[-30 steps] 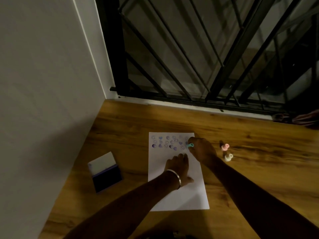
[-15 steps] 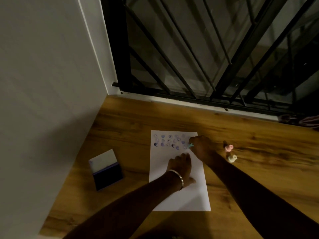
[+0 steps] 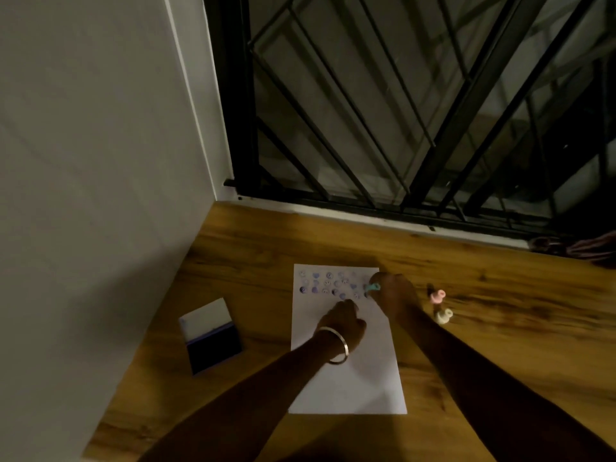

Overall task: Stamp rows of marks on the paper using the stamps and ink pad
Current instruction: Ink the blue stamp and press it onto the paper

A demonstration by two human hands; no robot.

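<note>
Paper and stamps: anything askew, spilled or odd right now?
Nothing stands out. The paper lies flat under the left hand, the right hand holds the teal stamp at the marks, two spare stamps sit beside it, and the ink pad lies open, unspilled.

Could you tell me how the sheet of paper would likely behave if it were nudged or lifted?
The paper is one thin sheet lying flat, so it would probably flop when lifted. On the smooth wooden table it likely slides easily, which may be why the left hand presses on it.

right hand (image 3: 395,296) pressing teal stamp (image 3: 372,288), paper (image 3: 350,385)
</note>
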